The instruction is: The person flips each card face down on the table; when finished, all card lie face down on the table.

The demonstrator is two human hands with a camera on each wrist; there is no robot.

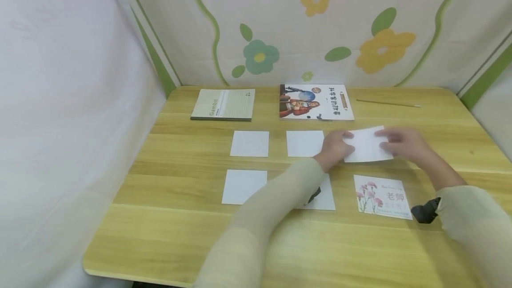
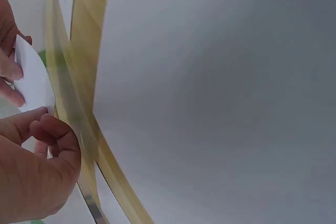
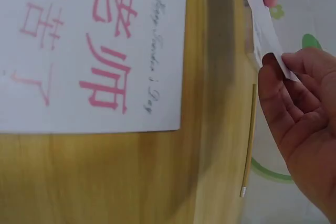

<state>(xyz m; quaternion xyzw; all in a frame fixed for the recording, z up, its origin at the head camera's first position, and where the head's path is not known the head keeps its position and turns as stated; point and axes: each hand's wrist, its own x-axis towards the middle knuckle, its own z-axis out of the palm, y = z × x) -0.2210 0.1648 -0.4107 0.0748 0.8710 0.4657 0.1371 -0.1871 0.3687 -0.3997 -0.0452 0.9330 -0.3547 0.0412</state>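
Note:
Between both hands a white card (image 1: 366, 146) is held just above the table, slightly bowed. My left hand (image 1: 336, 148) pinches its left edge between thumb and fingers, and my right hand (image 1: 406, 143) pinches the right edge. In the left wrist view the card (image 2: 34, 80) curves between the two hands. The right wrist view shows thumb and fingers gripping the card (image 3: 270, 30) at one corner. Nearer me lies a card with pink flowers and Chinese characters (image 1: 382, 197), printed side up. Left of the held card, a blank white card (image 1: 304, 143) lies flat beside my left hand.
More blank cards lie at the left, one at the back (image 1: 250, 143) and one in front (image 1: 244, 186); another (image 1: 328, 194) is partly under my left forearm. Along the back lie a Gambit notebook (image 1: 224, 105), a picture book (image 1: 316, 102) and a pencil (image 1: 388, 102). A flowered curtain (image 1: 280, 26) hangs behind.

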